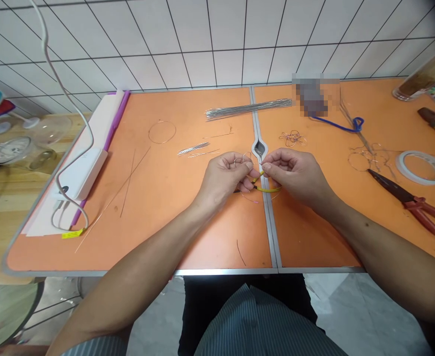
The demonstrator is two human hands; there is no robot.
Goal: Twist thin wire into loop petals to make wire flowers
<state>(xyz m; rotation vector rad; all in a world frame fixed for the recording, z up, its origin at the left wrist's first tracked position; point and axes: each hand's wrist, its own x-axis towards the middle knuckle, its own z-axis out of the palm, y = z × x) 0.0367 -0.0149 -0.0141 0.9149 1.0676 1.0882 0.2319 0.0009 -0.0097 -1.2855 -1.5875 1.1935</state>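
Observation:
Above the table's middle seam, my left hand (232,173) is closed, thumb and finger pinching thin, looped wire. Its lower fingers also hold what look like small pliers (268,190) with yellow handles and a dark joint; the jaws are mostly hidden. My right hand (295,170) is closed close beside it, fingertips pinched at the same wire near a yellow handle; the exact grip point is hidden. A fine wire curve with a small pinkish piece (256,201) hangs below the hands.
On the orange table (210,237) lie a wire bundle (247,110), cut wires (193,148), a wire ring (162,132), tangled wire (292,138), a tape roll (401,165) and red-handled pliers (413,202). A white box with a cable (81,173) sits left, a glass (421,79) back right.

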